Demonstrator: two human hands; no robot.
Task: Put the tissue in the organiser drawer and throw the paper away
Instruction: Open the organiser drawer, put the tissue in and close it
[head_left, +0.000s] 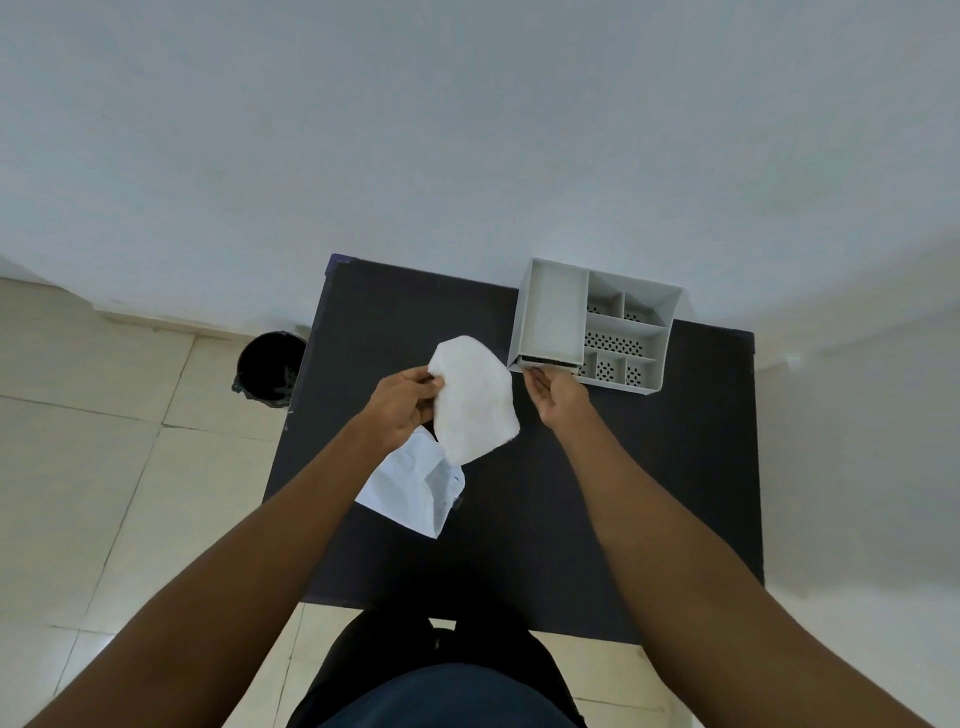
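A white tissue (474, 399) hangs above the dark table (597, 493), pinched at its left edge by my left hand (402, 410). Below it a creased white paper (415, 486) lies flat near the table's left edge. The white organiser (550, 317) stands at the table's back right, with several compartments open on top. My right hand (553, 391) is at the organiser's front lower left, fingers on the drawer front (548, 364). Only a dark slit of the drawer shows.
A black waste bin (267, 369) stands on the tiled floor just left of the table's back corner. A white wall runs behind the table. My legs are at the table's near edge.
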